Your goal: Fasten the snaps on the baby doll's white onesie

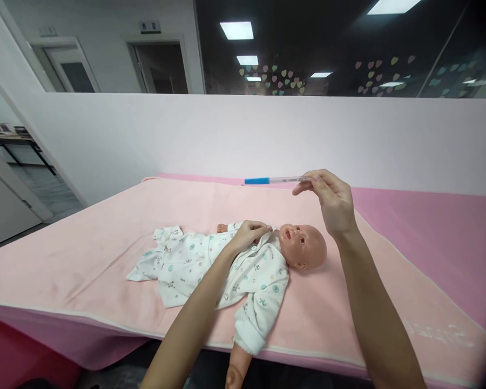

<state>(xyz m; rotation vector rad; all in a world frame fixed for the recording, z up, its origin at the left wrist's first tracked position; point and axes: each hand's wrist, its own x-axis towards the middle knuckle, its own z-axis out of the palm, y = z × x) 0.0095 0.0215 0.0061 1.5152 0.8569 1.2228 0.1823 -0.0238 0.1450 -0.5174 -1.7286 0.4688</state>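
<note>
1. I am pinching a thermometer [277, 180] by its clear end between the thumb and fingertips of my right hand [332, 202], holding it level in the air above the doll's head, blue cap pointing away to the left.
2. I am judging it as light, thin and stiff. If it is glass it is also slick and easy to break, so a gentle pinch near one end seems right, with no bending force across the shaft.
3. My left hand [249, 233] is resting on the doll [243, 265], fingers curled loosely at the collar of its white printed suit [194, 265]. I cannot tell whether they are gripping the cloth or only lying on it.
4. The doll is lying on its back on a peach blanket [85, 259] spread over the pink-covered desk [449, 237], head to the right, near the front edge.
5. The doll's head looks hard and smooth, the clothed body soft and floppy. I am guessing the cloth will slide and bunch, so the shoulder or chest is a better place to steady it than a sleeve.
6. Hard to make out: my left forearm is covering the doll's middle, the thermometer's scale is too small to read, and one doll leg is hanging over the desk edge and is cut off at the bottom of the view.
</note>
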